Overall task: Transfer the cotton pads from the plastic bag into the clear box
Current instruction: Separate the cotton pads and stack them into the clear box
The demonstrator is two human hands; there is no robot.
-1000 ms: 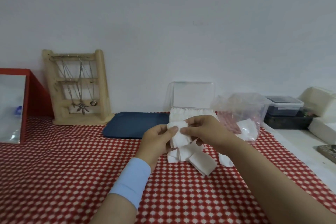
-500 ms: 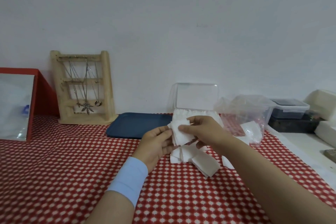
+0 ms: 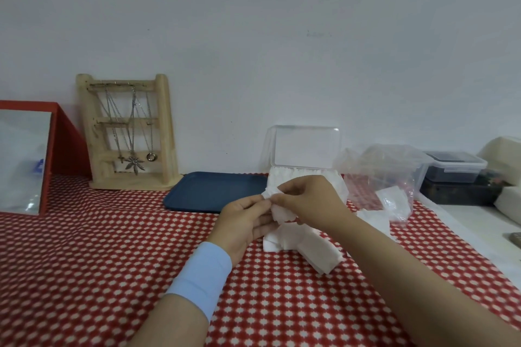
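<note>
Setting: plain pale wall behind a worktop [image 3: 98,262] covered by a red cloth with a white dot pattern.
Left hand [image 3: 245,222]: near centre, light blue wristband [image 3: 200,276] on the wrist; fingers curled, thumb and fingertips pinching the left edge of a small stack of cotton pads.
Right hand [image 3: 310,203]: just right of the left hand; thumb and forefinger closed on the top edge of the same stack, other fingers curled beneath.
Held cotton pads [image 3: 277,210]: white, square, raised off the cloth between the two hands, in front of the clear box.
Loose cotton pads [image 3: 307,245]: untidy pile on the cloth, directly below and near of the hands.
Clear box [image 3: 277,177]: behind the hands, centre far; white pads show inside; lid [image 3: 306,146] standing upright against the wall.
Plastic bag [image 3: 377,175]: crumpled, transparent, right of the box; a few white pads visible in its lower part.
Blue tray [image 3: 214,191]: flat, left of the box.
Wooden jewellery stand [image 3: 128,132]: far left, leaning at the wall, hung with chains and pendants.
Red-framed mirror [image 3: 25,158]: left edge.
Lidded container [image 3: 454,166]: far right, dark contents.
</note>
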